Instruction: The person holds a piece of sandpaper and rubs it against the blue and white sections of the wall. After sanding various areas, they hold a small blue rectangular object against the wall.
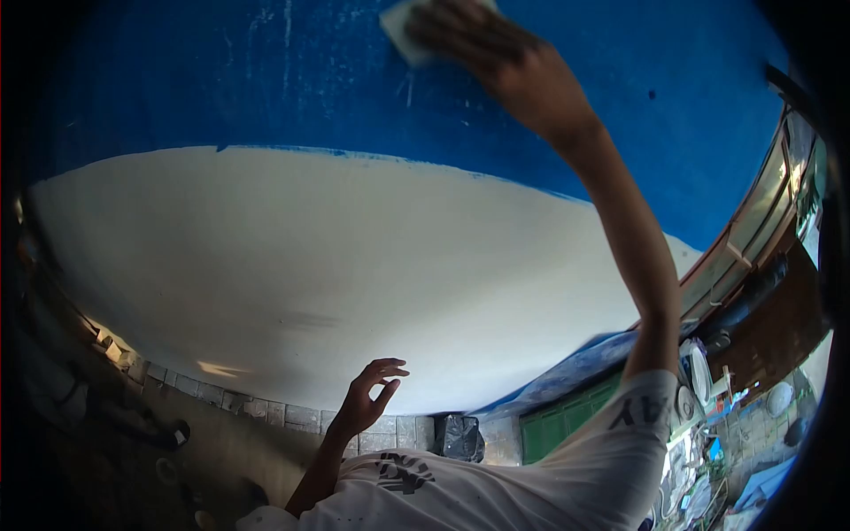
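Note:
High up, my right hand point(531, 84) presses a pale flat pad point(400, 31) to the blue-painted part of a wall point(266, 97). Motion blur hides whether the pad is cloth, paper or sponge, and its upper side lies under my fingers. Whitish streaks and scuffs mark the blue paint left of the pad. Below an uneven paint edge, the wall's lower part point(354, 248) is white. My left hand point(367, 398) hangs in front of that white part near its foot, open, fingers loosely bent and holding nothing.
Grey blocks point(274, 413) line the wall's foot, with a black plastic-looking bundle point(459, 438) beside them. A green panel point(567, 420) stands right of it. Framed panes point(753, 226) edge the wall at right, above assorted clutter point(708, 451).

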`<state>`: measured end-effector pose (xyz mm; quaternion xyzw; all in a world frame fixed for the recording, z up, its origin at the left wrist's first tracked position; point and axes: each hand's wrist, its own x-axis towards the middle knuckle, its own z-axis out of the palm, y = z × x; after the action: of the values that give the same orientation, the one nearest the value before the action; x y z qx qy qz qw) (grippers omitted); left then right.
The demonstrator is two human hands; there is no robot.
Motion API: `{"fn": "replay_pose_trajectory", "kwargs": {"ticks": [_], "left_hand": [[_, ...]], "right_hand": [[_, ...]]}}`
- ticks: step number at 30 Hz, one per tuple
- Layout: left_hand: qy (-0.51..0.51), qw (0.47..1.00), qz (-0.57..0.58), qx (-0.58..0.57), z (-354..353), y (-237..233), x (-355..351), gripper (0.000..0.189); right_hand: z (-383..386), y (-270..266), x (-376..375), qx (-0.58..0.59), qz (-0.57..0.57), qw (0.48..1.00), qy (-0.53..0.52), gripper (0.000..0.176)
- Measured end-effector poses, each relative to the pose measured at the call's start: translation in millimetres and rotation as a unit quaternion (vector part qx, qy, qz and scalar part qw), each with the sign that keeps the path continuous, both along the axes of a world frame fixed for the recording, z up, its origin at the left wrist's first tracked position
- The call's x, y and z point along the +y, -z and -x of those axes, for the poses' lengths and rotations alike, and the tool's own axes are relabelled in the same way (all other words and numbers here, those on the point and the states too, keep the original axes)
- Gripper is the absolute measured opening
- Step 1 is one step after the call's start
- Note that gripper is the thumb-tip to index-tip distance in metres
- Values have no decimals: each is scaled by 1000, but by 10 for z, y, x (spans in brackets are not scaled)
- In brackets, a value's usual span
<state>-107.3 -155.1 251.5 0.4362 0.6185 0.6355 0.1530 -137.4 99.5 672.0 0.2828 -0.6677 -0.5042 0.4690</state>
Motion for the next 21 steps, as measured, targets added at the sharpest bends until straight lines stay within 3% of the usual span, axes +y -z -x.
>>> {"fn": "replay_pose_trajectory", "kwargs": {"ticks": [1, 3, 4, 5, 7, 9, 11, 13, 14, 15, 16, 17, 18, 21], "left_hand": [[3, 1000, 2, 2, -1, 9, 16, 20], [21, 993, -8, 117, 12, 12, 41, 26], [36, 999, -17, 25, -27, -11, 52, 19], [37, 999, -5, 23, -35, -62, 39, 20], [21, 998, -1, 52, -46, -78, 24, 20], [17, 999, -1, 48, -32, -24, 3, 21], [10, 999, 1, 43, -38, 24, -18, 21], [0, 1000, -5, 18, -19, 46, -53, 22], [-2, 1000, -3, 19, -2, 52, -63, 22], [-10, 1000, -9, 3, 14, 66, -82, 22], [-15, 1000, -16, -16, 5, 83, -90, 22], [-34, 998, -4, 52, 18, 25, -119, 20], [-34, 998, -2, 51, 26, 29, -128, 21], [-36, 998, 2, 52, 39, 3, -147, 22]], "right_hand": [[-4, -22, -102, 92, 44, 994, 32, 49], [118, 333, -159, 81, 68, 994, 32, 44], [166, 469, -209, -43, 67, 997, -5, 51], [226, 528, -222, -167, 59, 983, -41, 57], [261, 226, -11, -114, 17, 993, -22, 54], [135, -129, -89, 63, 104, 992, -13, 53], [136, 93, -97, 63, 54, 996, 24, 53], [230, 419, -37, -209, 105, 972, 26, 58], [138, 357, -8, -198, 30, 980, -14, 61], [58, 194, 6, -197, 33, 980, -14, 61], [3, 4, 72, -82, 65, 994, 3, 60], [-37, -81, 116, 30, 93, 995, 22, 59], [-126, -10, 85, 89, -12, 989, 116, 60], [-122, 539, 88, -219, 36, 975, -33, 56]]}}
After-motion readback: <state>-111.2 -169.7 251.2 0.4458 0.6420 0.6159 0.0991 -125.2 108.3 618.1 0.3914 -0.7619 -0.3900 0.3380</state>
